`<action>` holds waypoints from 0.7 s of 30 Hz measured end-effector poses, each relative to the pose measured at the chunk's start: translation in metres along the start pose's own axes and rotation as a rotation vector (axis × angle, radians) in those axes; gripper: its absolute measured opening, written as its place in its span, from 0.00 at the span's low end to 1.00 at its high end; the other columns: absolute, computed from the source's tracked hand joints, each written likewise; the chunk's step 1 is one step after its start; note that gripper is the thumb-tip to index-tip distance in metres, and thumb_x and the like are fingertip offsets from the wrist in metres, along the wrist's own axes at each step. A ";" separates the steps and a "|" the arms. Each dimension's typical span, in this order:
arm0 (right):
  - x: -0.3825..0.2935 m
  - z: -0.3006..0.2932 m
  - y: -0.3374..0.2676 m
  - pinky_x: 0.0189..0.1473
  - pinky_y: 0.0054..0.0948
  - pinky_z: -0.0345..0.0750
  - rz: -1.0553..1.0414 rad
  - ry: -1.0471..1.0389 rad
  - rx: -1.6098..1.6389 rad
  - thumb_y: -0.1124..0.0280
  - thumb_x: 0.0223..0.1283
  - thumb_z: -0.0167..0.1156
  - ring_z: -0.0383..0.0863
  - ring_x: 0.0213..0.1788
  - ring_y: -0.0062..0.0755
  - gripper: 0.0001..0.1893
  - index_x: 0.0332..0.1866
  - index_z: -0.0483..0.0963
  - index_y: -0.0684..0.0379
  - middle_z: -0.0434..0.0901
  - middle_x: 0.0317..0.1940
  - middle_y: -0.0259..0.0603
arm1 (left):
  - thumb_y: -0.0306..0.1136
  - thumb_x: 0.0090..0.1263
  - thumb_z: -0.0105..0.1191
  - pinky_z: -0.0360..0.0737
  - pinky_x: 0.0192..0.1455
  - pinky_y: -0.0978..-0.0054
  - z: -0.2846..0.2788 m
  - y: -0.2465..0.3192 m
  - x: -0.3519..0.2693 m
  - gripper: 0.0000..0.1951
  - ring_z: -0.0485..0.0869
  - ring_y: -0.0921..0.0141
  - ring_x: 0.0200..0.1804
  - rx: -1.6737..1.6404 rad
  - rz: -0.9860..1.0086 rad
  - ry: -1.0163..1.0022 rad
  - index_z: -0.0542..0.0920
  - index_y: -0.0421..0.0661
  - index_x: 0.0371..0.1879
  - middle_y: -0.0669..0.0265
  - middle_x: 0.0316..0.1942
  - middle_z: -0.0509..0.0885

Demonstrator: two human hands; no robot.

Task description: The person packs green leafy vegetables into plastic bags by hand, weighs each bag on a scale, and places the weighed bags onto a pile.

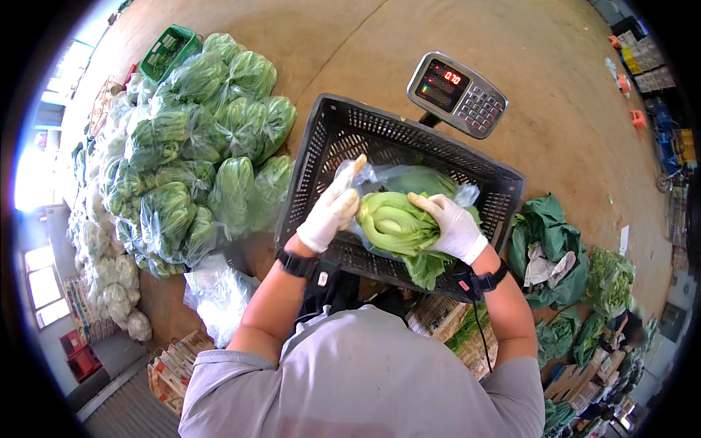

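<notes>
My right hand (453, 225), in a white glove, grips the right side of a head of leafy green vegetable (391, 222), which looks like leaf mustard. Its pale stalk end faces up, and loose leaves hang below towards me. My left hand (331, 211), also gloved, is at the vegetable's left edge with its index finger stretched out; whether it grips anything is unclear. Both hands are over a black slatted plastic crate (350, 117). Beneath the vegetable, inside the crate, lies a clear plastic bag with greens (419, 179), partly hidden.
A scale display with keypad (459, 94) stands behind the crate, lit with red digits. Bagged greens (164, 131) are heaped on the left, near a green crate (171, 52). Clear plastic bags (222, 293) lie front left. Green sacking (550, 235) and a person (624, 331) are at right.
</notes>
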State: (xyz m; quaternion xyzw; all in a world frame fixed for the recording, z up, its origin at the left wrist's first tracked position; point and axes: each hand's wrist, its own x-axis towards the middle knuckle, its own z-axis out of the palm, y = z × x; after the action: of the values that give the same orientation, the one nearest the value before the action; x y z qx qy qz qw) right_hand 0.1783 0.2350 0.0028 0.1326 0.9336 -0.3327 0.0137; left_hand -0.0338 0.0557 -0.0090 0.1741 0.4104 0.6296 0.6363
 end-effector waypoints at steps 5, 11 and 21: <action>0.033 0.024 -0.005 0.40 0.38 0.74 0.055 0.121 -0.336 0.65 0.44 0.65 0.75 0.38 0.41 0.39 0.68 0.61 0.38 0.70 0.36 0.40 | 0.44 0.70 0.53 0.59 0.25 0.89 0.007 0.011 -0.020 0.34 0.62 0.87 0.24 0.073 0.033 -0.007 0.57 0.43 0.71 0.76 0.42 0.75; 0.013 0.048 -0.050 0.36 0.33 0.74 -0.043 0.023 -0.632 0.74 0.52 0.53 0.74 0.34 0.34 0.31 0.64 0.64 0.37 0.69 0.29 0.35 | 0.52 0.71 0.45 0.57 0.18 0.86 -0.021 0.039 0.015 0.31 0.63 0.81 0.18 -0.602 -0.169 0.413 0.65 0.39 0.63 0.76 0.17 0.65; 0.037 0.055 0.025 0.40 0.40 0.77 0.455 -0.130 -0.587 0.67 0.44 0.67 0.79 0.41 0.42 0.35 0.62 0.64 0.47 0.74 0.42 0.46 | 0.59 0.68 0.48 0.51 0.15 0.86 0.016 0.042 -0.014 0.39 0.56 0.84 0.13 -0.553 -0.230 -0.496 0.50 0.55 0.73 0.76 0.14 0.60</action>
State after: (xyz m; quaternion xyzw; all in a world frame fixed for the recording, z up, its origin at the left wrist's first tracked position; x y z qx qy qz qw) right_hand 0.1454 0.2279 -0.0596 0.3059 0.9329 -0.0472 0.1839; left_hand -0.0478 0.0537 0.0353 0.0957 0.0759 0.5798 0.8056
